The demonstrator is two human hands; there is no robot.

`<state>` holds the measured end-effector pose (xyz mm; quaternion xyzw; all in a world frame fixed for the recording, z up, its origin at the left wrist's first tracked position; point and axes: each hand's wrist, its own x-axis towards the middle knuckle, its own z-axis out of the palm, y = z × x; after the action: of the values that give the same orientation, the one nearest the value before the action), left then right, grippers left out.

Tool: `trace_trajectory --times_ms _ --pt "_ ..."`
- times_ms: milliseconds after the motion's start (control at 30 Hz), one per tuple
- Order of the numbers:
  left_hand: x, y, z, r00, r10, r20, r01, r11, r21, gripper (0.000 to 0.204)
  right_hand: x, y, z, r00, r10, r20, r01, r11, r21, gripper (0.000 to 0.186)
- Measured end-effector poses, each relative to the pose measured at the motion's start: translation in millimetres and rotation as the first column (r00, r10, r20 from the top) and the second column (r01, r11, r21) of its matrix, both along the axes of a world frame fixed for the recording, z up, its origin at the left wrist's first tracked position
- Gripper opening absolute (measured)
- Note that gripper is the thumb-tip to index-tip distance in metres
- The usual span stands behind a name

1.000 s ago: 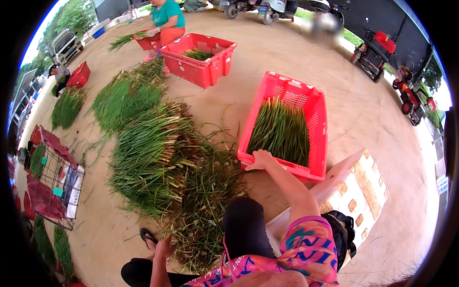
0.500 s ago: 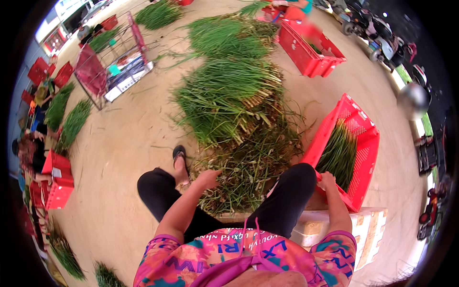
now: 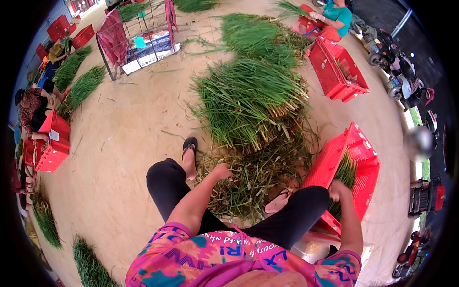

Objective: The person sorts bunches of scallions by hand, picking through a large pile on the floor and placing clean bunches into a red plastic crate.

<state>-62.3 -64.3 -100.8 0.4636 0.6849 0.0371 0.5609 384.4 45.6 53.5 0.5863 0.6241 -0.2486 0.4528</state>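
Observation:
My left hand [image 3: 222, 171] is closed, fingers curled, just above a heap of loose trimmings [image 3: 248, 184] between my feet. Whatever those fingers hold, if anything, is too small to make out. At the near left side of a red plastic crate [image 3: 367, 172], my right hand [image 3: 337, 189] is also closed, beside the long green chive-like stalks [image 3: 347, 168] lying inside. Its grip is hidden from view. Beyond the trimmings rises a big pile of green stalks [image 3: 248, 100], with the pale cut ends toward the right.
Another red crate [image 3: 334, 71] stands ahead right, near a person in a teal top [image 3: 338, 18]. A wire-frame cart [image 3: 143, 48] is at the far left. More people and a red crate [image 3: 53, 143] line the left side. Parked motorbikes [image 3: 399, 71] border the right.
The view has shifted, so the piles and crates sit farther right. My right hand has moved from low at the crate's rim to higher beside the stalks. My left hand stays over the trimmings.

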Motion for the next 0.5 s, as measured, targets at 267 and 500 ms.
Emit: trace_trajectory --times_ms 267,500 --pt "28.4 36.2 -78.8 0.991 0.022 -0.132 0.005 0.980 0.198 0.072 -178.3 98.6 -124.0 0.631 0.154 -0.760 0.174 0.927 0.332 0.033" --pt "61.0 10.3 -124.6 0.928 -0.275 -0.253 0.300 0.952 0.065 0.100 -239.6 177.8 -155.3 0.614 0.329 -0.717 0.359 0.693 0.625 0.034"
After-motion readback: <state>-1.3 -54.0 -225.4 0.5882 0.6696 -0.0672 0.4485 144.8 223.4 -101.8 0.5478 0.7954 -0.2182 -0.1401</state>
